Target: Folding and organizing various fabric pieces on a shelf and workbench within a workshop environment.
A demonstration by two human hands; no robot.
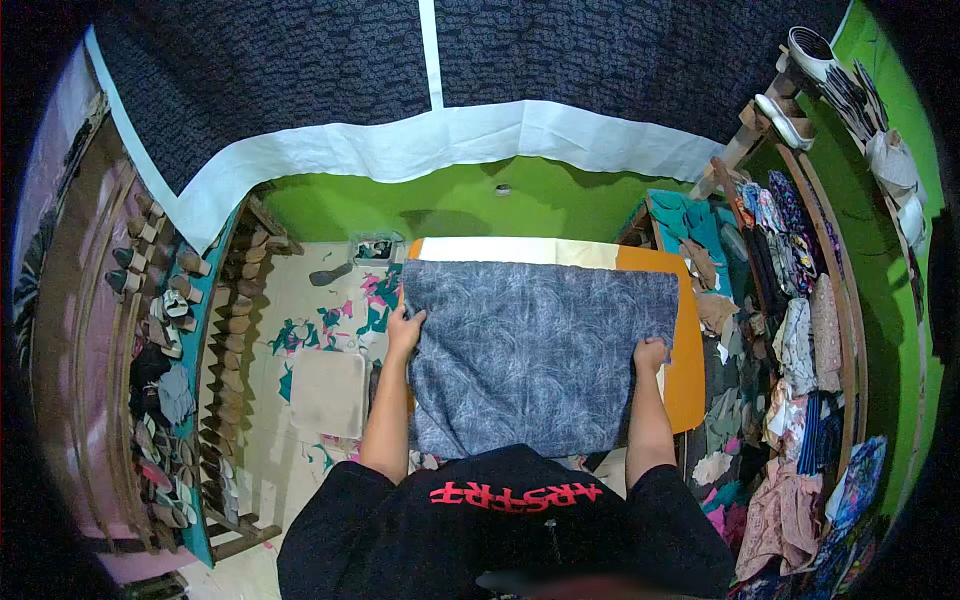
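Grey patterned cloth (530, 350): spread over the orange counter (686, 395), its near end reaching the black shirt (400, 530); an uneven pull could skew it.
Left hand (402, 328): fingers gripping the cloth's left edge; a tug could deepen the creases on that side.
Right hand (650, 354): fingers closed on the right edge; loosening alone, they could let that side slump.
White sheet (485, 250): shows past the far edge, seemingly underneath; friction could drag it along.
Floor scraps (292, 336): left of the counter; cloth slipping down could gather them.
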